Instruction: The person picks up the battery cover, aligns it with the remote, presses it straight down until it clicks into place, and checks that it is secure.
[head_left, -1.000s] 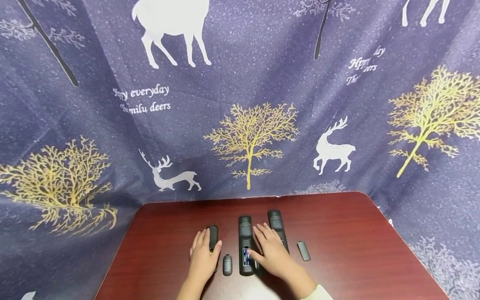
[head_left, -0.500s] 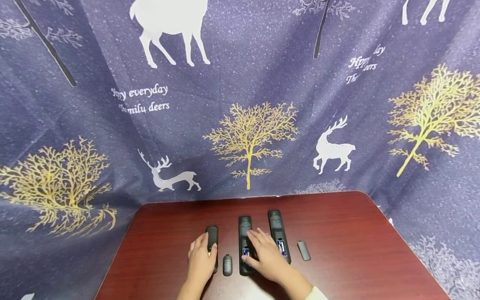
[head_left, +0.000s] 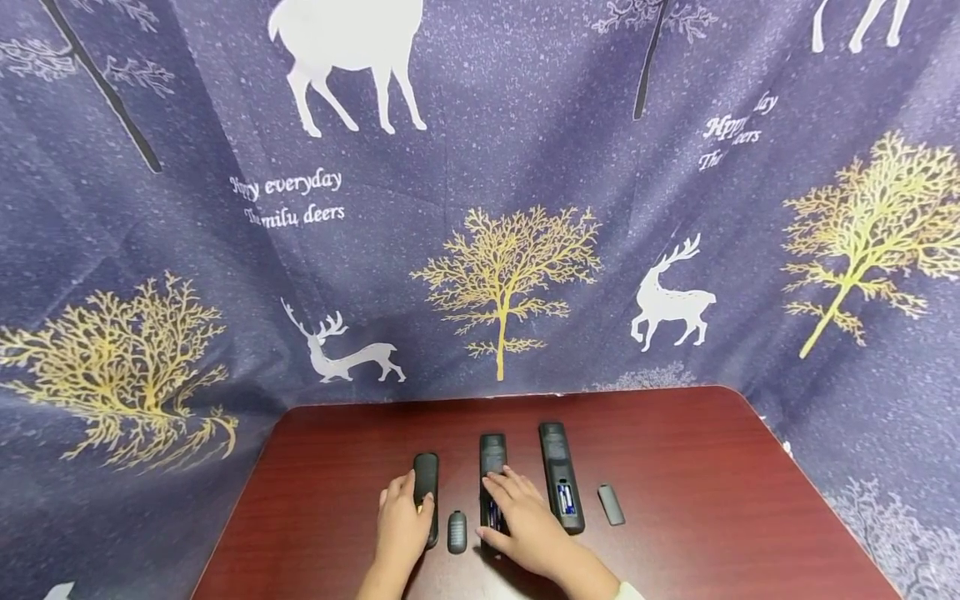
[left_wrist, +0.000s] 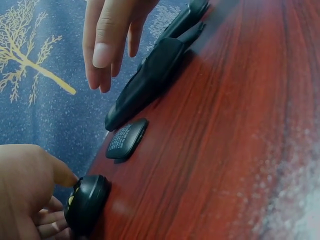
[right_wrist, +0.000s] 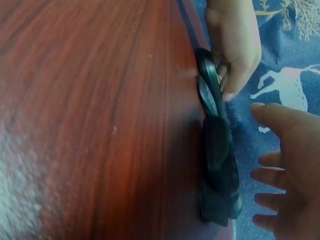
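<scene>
My left hand (head_left: 401, 521) grips a black remote control (head_left: 426, 477) lying face down on the left, thumb on one side and fingers on the other. A bit of yellow shows in its back in the left wrist view. My right hand (head_left: 528, 527) hovers over the middle remote control (head_left: 492, 450), fingers extended and apart from it in the wrist views; it hides much of that remote's battery compartment. To its right lies a third remote control (head_left: 557, 454), its compartment uncovered with blue-and-silver batteries (head_left: 566, 499) inside.
A small battery cover (head_left: 457, 533) lies between the left and middle remotes. Another battery cover (head_left: 611, 505) is to the right of the third remote. Behind the red-brown wooden table (head_left: 675, 467) hangs a blue cloth (head_left: 465, 150) printed with deer and trees.
My right hand has moved left, from between the middle and right remotes to over the middle one, uncovering the right remote's batteries. The left hand stays on its remote.
</scene>
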